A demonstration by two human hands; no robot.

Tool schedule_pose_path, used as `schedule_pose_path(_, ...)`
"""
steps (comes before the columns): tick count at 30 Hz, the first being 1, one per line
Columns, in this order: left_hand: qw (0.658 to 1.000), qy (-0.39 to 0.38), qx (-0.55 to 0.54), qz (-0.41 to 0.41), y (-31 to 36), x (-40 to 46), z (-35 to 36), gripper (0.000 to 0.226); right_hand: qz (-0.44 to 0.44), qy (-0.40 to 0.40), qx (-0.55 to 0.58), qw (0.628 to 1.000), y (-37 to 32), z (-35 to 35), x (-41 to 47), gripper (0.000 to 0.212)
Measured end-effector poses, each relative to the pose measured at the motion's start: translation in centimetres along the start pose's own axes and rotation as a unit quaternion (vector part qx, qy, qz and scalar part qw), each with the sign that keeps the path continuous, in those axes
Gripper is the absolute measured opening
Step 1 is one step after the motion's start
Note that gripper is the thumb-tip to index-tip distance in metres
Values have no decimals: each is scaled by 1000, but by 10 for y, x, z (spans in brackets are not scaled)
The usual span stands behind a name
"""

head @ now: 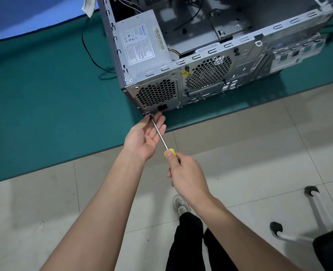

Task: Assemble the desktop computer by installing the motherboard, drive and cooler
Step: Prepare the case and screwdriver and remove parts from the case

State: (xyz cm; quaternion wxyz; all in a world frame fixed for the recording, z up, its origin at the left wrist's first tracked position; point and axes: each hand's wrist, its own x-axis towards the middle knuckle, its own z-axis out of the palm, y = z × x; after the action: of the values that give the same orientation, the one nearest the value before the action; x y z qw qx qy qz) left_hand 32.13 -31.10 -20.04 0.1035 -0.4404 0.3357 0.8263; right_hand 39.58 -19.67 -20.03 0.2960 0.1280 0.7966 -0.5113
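**Screwdriver at the case's rear corner**

Head view: the open grey metal computer case (200, 61) lies on its side on the green-topped desk (44, 106), its perforated rear panel facing the person. The right hand (187, 173) grips the yellow-handled screwdriver (160, 136), fingers curled round the handle, tip at the panel's lower left corner. The left hand (144, 137) cradles the steel shaft, fingers straight and relaxed, fingertips by the tip.

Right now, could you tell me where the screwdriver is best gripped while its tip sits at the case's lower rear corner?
Grip the yellow handle of the screwdriver, from the near end, as the right hand does: it is the thick part, and the thin shaft slants up to the case. The left hand, fingers straight, cradles the shaft near the tip.
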Motion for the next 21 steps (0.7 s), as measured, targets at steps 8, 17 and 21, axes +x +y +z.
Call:
schedule_pose_path(8,1000,12,11,9,2,-2,2,13,18,-12,54,998,-2,5,-1,48)
schedule_pose_path(17,996,-10,82,13,6,-8,-2,16,139,-147,340,919,-8,4,-1,45)
schedule_pose_path(21,969,-41,242,-9,14,-13,-5,19,174,-276,423,846,-7,-8,4,54)
